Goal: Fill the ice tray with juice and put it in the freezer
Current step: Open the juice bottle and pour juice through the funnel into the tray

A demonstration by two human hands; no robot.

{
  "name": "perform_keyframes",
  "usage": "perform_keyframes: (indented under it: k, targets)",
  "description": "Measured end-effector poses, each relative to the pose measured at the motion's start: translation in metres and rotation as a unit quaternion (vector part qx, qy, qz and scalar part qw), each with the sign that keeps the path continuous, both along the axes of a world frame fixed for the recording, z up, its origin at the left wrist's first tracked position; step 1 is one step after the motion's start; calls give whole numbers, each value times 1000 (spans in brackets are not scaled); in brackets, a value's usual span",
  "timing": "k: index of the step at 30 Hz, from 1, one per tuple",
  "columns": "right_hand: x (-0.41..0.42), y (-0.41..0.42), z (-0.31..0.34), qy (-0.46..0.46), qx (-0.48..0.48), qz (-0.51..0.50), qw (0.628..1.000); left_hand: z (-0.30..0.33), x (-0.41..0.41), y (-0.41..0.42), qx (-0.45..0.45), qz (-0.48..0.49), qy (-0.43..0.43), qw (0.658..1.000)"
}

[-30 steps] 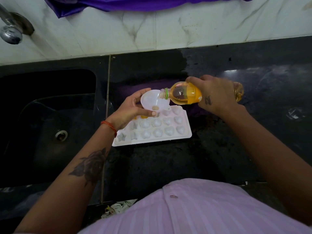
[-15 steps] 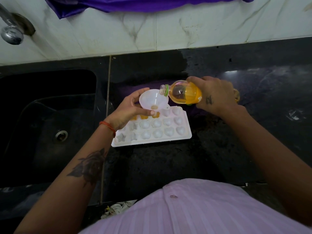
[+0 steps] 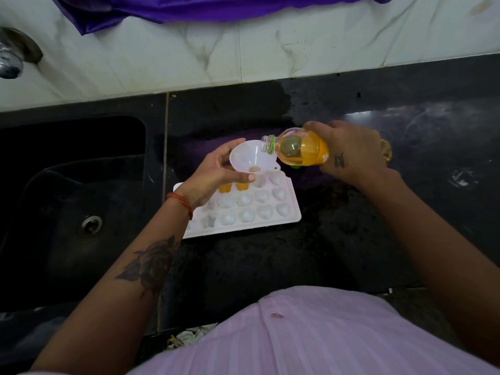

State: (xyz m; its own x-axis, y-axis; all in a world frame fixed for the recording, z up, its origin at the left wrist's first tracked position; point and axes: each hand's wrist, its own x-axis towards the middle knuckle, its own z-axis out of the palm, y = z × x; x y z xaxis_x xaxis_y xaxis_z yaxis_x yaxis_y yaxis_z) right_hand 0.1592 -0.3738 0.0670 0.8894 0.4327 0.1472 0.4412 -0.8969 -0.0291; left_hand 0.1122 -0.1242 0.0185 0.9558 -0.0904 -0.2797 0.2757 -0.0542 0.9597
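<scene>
A white ice tray (image 3: 293,212) with shaped cells lies on the black counter; two cells in its far row hold orange juice. My left hand (image 3: 213,174) holds a white funnel (image 3: 249,158) over that far row, thumb and fingers round its rim. My right hand (image 3: 349,152) grips a small plastic bottle of orange juice (image 3: 300,148), tipped nearly flat with its open mouth over the funnel's edge. No stream of juice is visible.
A dark sink (image 3: 70,201) with a drain lies left of the tray. A tap (image 3: 10,60) juts from the white marble wall at top left, with a purple cloth (image 3: 216,6) above. Black countertop (image 3: 405,212) stretches right.
The bottle's neck has lifted slightly, coming nearer level above the funnel. The funnel has shifted a little to the right along the far row of cells.
</scene>
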Motion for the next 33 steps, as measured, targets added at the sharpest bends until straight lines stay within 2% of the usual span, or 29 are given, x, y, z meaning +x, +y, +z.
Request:
perform_keyframes:
  k: [12,27,33]
  targets:
    - [2,-11,-3,-37,-43,2,998,0,4,-12,26,-9,-10,1000]
    - [1,-16,-2,29,45,-19,998,3,7,-12,14,-2,-13,1000]
    - [1,-25,-2,25,57,-27,998,4,12,-19,-9,-10,-19,1000]
